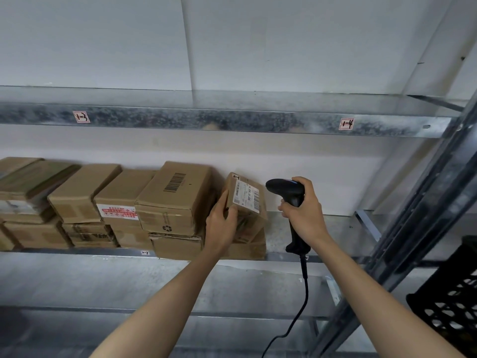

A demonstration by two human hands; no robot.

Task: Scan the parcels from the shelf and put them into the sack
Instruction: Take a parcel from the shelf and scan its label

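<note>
Fingers of the left hand gripped the small cardboard parcel, tilted atop another box on the shelf, while the right hand clasped the scanner; stiff and probably light, it suited an edge hold leaving its label clear.

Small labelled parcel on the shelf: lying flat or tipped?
Tipped. The parcel leans off level on the box beneath, held by the left hand.

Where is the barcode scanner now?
Head view, right of centre: the scanner is gripped by the right hand in front of the shelf, its head aimed left at the parcel the left hand holds.
</note>
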